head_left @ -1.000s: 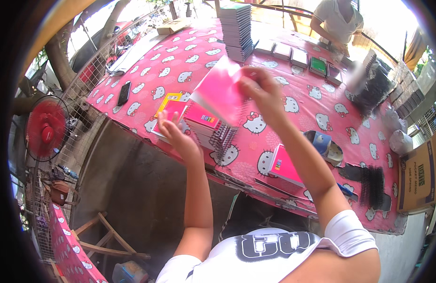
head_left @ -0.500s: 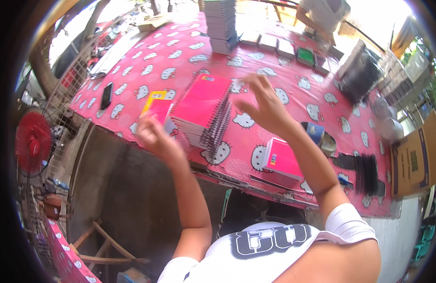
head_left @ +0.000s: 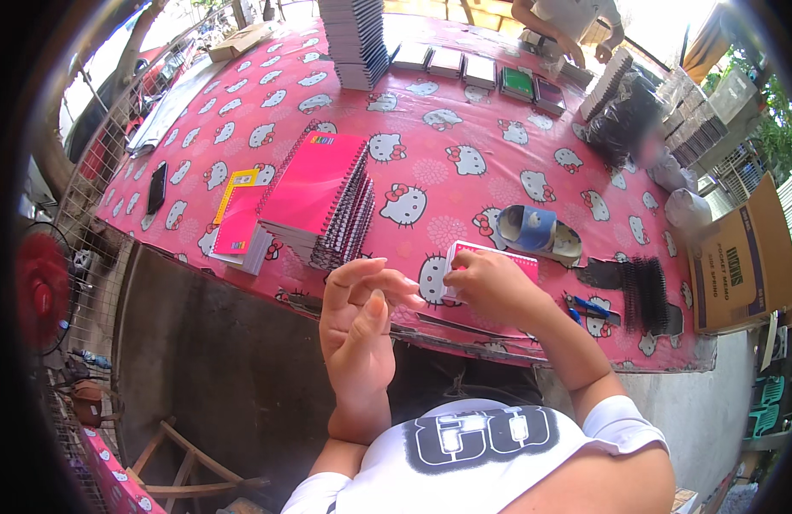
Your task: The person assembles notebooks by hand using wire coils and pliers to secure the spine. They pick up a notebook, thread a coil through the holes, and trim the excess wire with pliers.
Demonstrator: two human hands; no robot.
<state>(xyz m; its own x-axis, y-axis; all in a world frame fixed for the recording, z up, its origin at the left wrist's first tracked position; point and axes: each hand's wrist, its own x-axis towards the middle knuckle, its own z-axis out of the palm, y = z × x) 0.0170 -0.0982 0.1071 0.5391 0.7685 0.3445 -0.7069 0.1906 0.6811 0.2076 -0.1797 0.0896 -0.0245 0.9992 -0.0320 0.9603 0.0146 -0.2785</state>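
Above the table's front edge, my left hand [head_left: 361, 330] is held palm up, fingers apart and slightly curled, with nothing in it. At the near middle of the table, my right hand [head_left: 497, 284] bends over a small pink spiral notebook [head_left: 520, 265], its fingers closed on the cover near the left edge. Part of that notebook is hidden under the hand. Left of my hands stands a stack of pink spiral notebooks [head_left: 319, 184], their wire bindings facing right. Beside that stack lies a smaller pile topped by a pink and yellow notebook [head_left: 242, 214].
A phone [head_left: 157, 188] lies at left. A tall notebook stack [head_left: 353, 43] and a row of small notebooks [head_left: 479, 70] stand at the back, near another person's hands [head_left: 576, 51]. To my right are sandals [head_left: 533, 230], blue-handled pliers [head_left: 591, 307], black binding wires [head_left: 644, 295] and a cardboard box [head_left: 738, 261].
My right hand has come down and nearer, onto the small pink notebook. My left hand has moved right, away from the notebook piles, and its fingers have opened. The view has shifted.
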